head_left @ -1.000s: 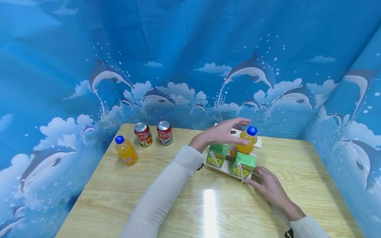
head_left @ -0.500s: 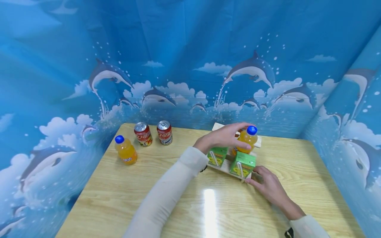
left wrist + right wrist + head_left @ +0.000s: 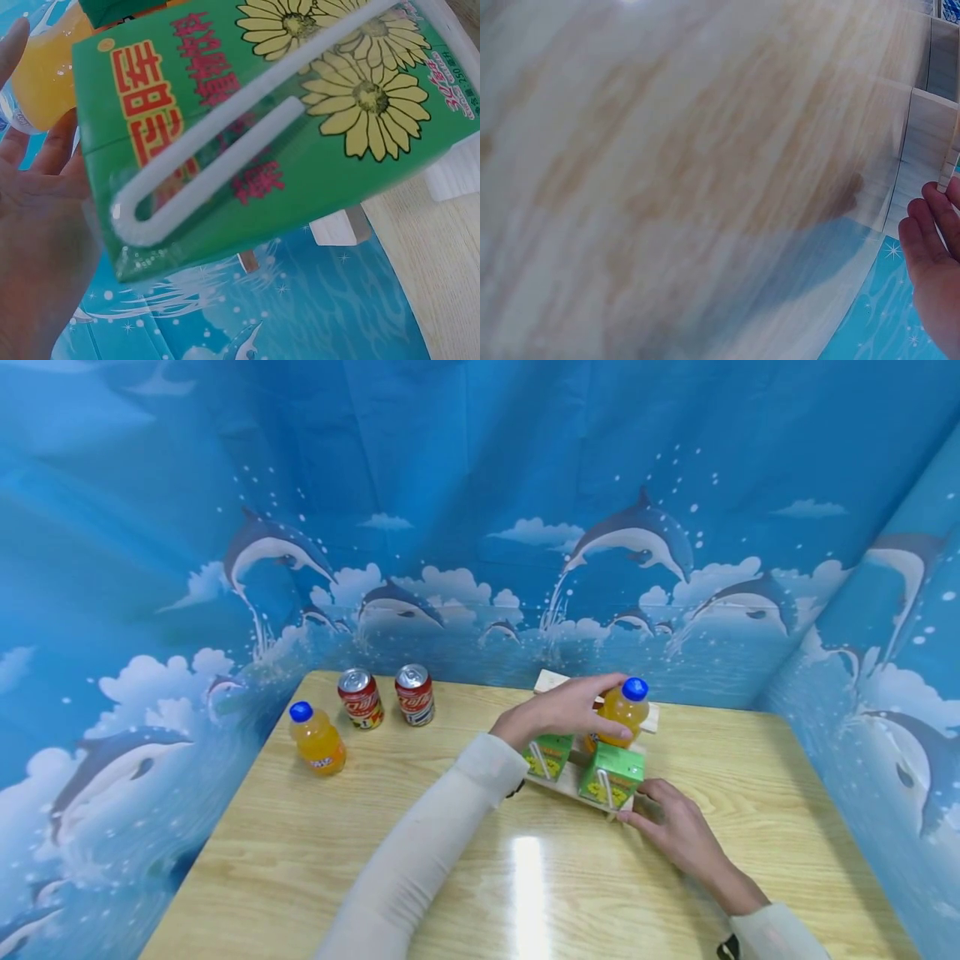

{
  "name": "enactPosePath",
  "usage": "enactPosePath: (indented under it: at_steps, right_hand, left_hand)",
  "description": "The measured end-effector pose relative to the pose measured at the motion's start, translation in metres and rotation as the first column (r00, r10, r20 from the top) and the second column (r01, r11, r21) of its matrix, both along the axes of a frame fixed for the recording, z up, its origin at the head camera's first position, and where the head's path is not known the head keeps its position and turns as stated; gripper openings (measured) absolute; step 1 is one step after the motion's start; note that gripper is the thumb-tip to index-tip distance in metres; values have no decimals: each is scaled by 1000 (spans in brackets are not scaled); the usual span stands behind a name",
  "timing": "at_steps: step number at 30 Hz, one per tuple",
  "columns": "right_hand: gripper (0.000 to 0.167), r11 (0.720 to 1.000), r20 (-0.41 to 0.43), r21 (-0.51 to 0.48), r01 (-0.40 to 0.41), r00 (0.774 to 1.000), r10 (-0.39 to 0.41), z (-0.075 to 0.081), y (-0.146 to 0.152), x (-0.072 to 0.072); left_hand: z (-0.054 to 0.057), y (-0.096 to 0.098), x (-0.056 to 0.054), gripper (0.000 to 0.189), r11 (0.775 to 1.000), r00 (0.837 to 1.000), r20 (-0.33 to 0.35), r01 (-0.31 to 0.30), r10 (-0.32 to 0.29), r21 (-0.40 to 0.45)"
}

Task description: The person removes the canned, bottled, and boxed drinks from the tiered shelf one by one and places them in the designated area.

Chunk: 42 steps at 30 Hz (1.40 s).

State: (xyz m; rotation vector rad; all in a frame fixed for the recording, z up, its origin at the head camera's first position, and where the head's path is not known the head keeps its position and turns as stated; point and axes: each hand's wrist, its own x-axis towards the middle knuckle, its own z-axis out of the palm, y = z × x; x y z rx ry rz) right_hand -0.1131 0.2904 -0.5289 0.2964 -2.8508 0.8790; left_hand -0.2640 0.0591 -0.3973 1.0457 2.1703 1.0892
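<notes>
In the head view my left hand [image 3: 573, 706] grips an orange soda bottle [image 3: 632, 707] with a blue cap, thumb in front and fingers behind. The bottle stands at the rear of a small light wooden rack [image 3: 553, 681]. Two green drink cartons [image 3: 611, 775] with white straws stand on its front part, one partly behind my left wrist. Close up in the left wrist view are a carton [image 3: 225, 150] and the bottle [image 3: 54, 71]. My right hand [image 3: 671, 827] holds the rack's right end, thumb at the front corner. In the right wrist view its fingers [image 3: 926, 232] meet the wooden edge.
A second orange soda bottle [image 3: 318, 743] stands at the table's left, beside two red cola cans [image 3: 362, 700]. The wooden table [image 3: 450, 860] is bordered by a blue dolphin-print curtain [image 3: 465, 527] at the back and sides.
My left hand has moved slightly right and down, and its fingers have closed in round the bottle. The right hand, rack and other drinks have stayed put.
</notes>
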Motion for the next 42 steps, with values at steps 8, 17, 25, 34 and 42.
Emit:
enactPosePath:
  at_steps: [8,17,25,34,42]
  right_hand:
    - [53,1000,29,2,4,1000,-4,0,0,0]
    - [55,1000,47,10,18,999,-19,1,-1,1]
    - [53,1000,22,8,10,1000,-11,0,-1,0]
    - [51,1000,2,13,8,1000,-8,0,-1,0]
    - [50,1000,-9,15,1,1000,-1,-1,-1,0]
  left_hand:
    - [-1,2,2,81,999,999,-16,-32,31,-14]
    - [0,3,4,80,997,997,-15,-74,73,-21]
    - [4,0,5,81,997,997,8,-72,72,26]
    - [15,-5,5,82,992,996,-3,-90,91,93]
    - [25,-12,3,82,982,993,-1,-116,118,151]
